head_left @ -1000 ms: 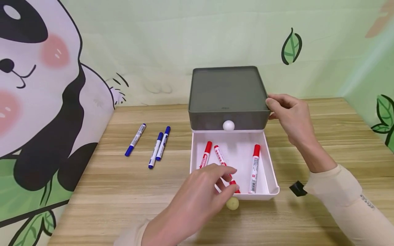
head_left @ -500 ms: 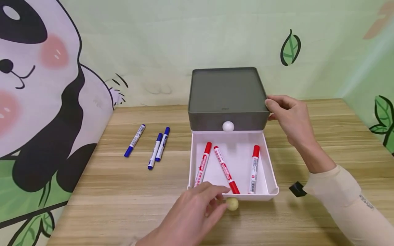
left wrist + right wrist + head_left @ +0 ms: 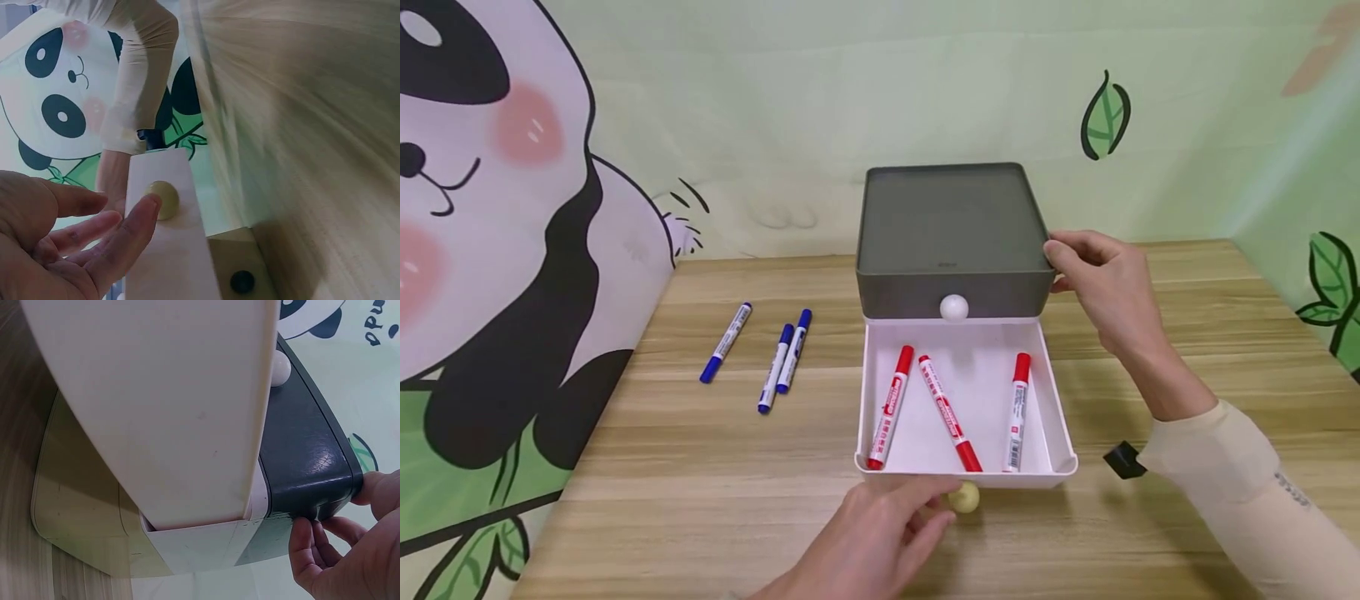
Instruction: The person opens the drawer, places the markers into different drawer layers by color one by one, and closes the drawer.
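A white drawer (image 3: 985, 383) stands pulled out from under the dark grey top of a small drawer box (image 3: 955, 221). Inside lie three red-capped markers: one along the left wall (image 3: 891, 410), one slanting in the middle (image 3: 950, 412), one at the right (image 3: 1017, 412). My left hand (image 3: 868, 533) is in front of the drawer, holding nothing. Its fingertip is right at the pale yellow round knob (image 3: 164, 199), thumb and fingers apart. My right hand (image 3: 1108, 287) grips the box's right side at the upper edge, thumb on top and fingers below.
Three blue-capped markers lie left of the box: one apart (image 3: 726, 342) and a pair side by side (image 3: 775, 368). A white knob (image 3: 954, 307) sits on the grey upper drawer front. A black object (image 3: 1125, 460) shows by the right sleeve. A panda-printed backdrop rises behind.
My left hand has withdrawn from over the drawer, down toward me, to its front knob, uncovering the red markers. My right hand has stayed at the box's side.
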The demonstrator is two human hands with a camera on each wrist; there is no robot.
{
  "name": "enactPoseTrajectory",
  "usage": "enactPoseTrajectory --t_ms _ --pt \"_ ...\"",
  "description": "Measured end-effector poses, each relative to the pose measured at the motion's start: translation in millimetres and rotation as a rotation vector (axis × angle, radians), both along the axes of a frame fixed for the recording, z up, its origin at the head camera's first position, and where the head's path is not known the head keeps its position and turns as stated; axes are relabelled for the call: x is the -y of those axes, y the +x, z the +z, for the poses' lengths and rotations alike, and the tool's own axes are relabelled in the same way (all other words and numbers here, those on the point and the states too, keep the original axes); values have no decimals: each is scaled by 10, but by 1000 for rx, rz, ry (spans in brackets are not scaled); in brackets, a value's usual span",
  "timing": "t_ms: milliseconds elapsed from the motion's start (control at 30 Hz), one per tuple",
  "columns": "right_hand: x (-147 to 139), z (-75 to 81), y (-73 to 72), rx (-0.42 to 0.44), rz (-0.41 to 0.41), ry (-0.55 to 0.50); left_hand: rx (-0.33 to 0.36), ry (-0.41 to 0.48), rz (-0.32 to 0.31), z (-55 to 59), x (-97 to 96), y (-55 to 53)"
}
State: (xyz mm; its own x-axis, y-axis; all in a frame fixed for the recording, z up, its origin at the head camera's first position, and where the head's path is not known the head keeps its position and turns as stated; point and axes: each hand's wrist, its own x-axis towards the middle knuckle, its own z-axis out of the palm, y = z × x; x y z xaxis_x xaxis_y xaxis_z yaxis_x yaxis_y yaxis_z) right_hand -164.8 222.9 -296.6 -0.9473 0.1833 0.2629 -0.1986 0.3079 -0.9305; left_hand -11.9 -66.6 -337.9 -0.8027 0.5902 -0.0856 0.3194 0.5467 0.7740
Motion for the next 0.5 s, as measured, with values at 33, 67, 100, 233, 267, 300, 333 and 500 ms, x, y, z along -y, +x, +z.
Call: enactPoseTrajectory --t_ms 33,67,100,233,267,300,333,500 --pt "-3 -1 1 1 -1 2 0 -1 -4 -17 -2 -4" --pt "-5 -3 2 2 -1 4 -19 -4 -7 -33 -6 -4" --pt "-7 -4 2 2 -2 3 -36 -8 -9 -46 -10 -2" --pt "-15 -12 2 0 2 15 -165 -3 -15 -113 -29 9" --pt "-16 -14 3 -1 3 17 -200 3 -15 -130 -34 11" --pt "-17 -16 3 -1 4 17 -219 11 -17 -145 -36 10" --pt "-16 -16 3 -1 4 19 -235 19 -19 -157 -37 11" --pt "-13 -16 5 3 2 16 -253 50 -40 -205 -47 -11"
